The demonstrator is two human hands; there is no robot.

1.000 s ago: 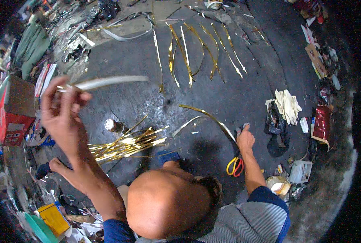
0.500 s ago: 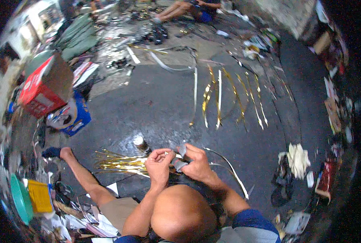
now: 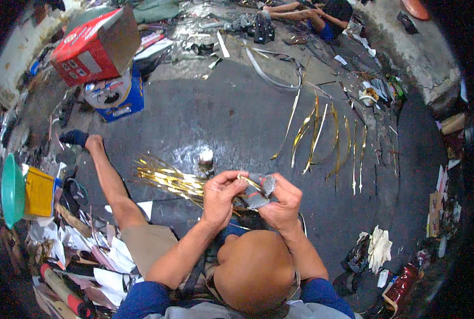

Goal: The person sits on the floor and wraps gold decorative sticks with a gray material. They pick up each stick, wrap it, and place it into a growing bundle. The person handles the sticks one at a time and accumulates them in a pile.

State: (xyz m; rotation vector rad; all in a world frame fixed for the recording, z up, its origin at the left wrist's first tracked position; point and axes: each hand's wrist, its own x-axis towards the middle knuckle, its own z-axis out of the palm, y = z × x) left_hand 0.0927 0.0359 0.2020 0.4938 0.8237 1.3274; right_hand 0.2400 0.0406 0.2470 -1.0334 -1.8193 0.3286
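Note:
My left hand point(image 3: 222, 198) is closed in a pinch, with the end of a narrow gold strip point(image 3: 251, 183) at its fingertips. Close beside it, my right hand point(image 3: 282, 204) is closed around a grey piece point(image 3: 257, 201) that carries a small red mark; its exact kind is unclear. Another grey patch point(image 3: 269, 185) shows at the right thumb and fingers. A bundle of shiny gold strips point(image 3: 168, 178) lies on the dark mat left of my hands, its near end partly hidden behind my left hand. Just beyond stands a small jar with a pale lid point(image 3: 206, 157).
Several gold and white strips point(image 3: 312, 133) lie apart on the dark mat point(image 3: 194, 111). A red box point(image 3: 83, 53) rests on a blue container point(image 3: 123, 103) at far left. Paper scraps point(image 3: 112, 255) and a green basin point(image 3: 13, 191) are left; a pale glove-like cloth point(image 3: 379, 249) lies right. Another person point(image 3: 322, 16) sits far off.
The whole view has shifted with my head, so the mat's items sit farther right. My hands stay close together, and a gold strip now shows between them.

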